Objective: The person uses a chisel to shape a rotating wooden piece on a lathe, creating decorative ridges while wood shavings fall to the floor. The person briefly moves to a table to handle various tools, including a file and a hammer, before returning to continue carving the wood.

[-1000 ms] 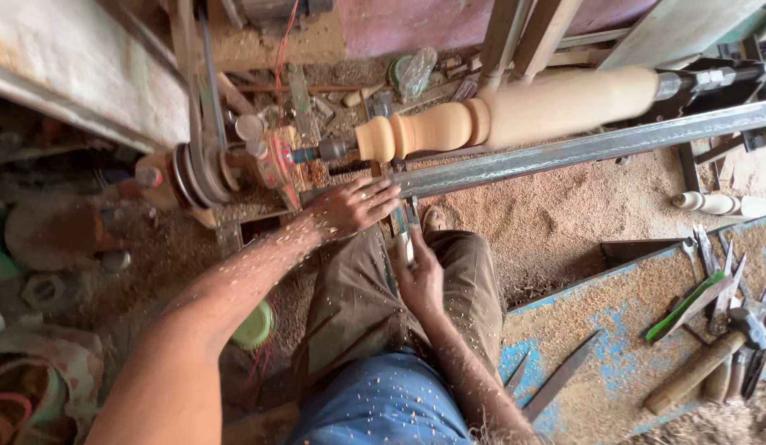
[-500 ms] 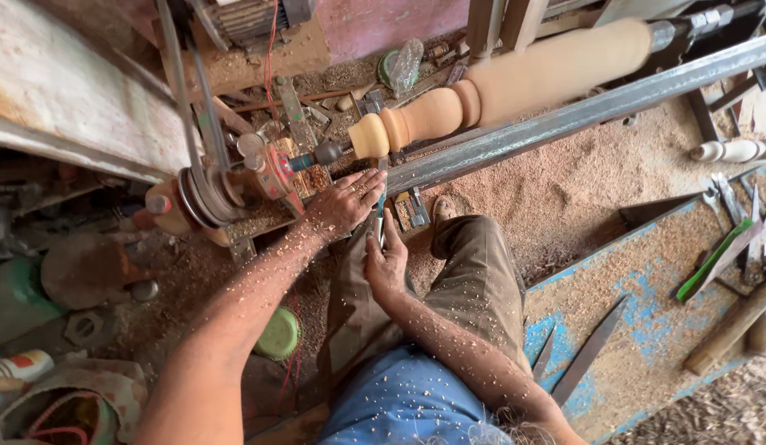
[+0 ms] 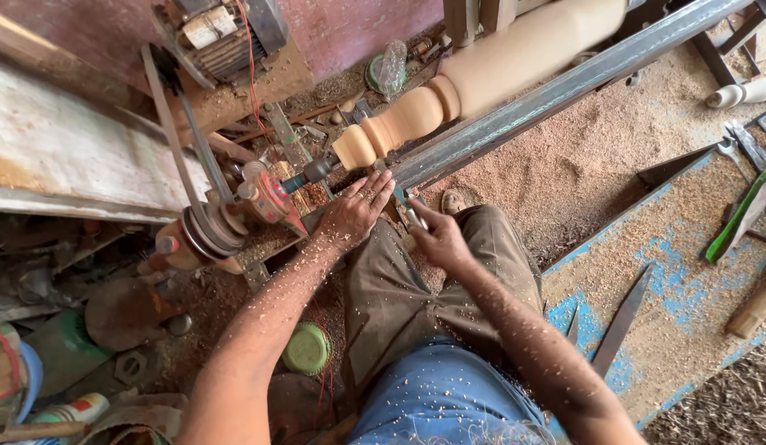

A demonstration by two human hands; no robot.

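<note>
Your left hand (image 3: 356,216) lies flat with fingers spread on the steel rail (image 3: 548,97), just below the rounded end of the turned wood (image 3: 490,74) on the lathe. Your right hand (image 3: 439,241), just beside it, is closed around a metal chisel (image 3: 412,216) whose tip points up toward the rail. Sawdust (image 3: 564,173) covers the floor beyond both hands.

Woodturning workshop: turned wooden spindle (image 3: 482,78) mounted on a lathe with steel tool rest bar (image 3: 556,91), belt-driven pulley (image 3: 203,235) and motor (image 3: 222,29), sawdust (image 3: 564,173) all over the floor, chisels and hand tools (image 3: 750,177) on a worn blue board (image 3: 672,288).
</note>
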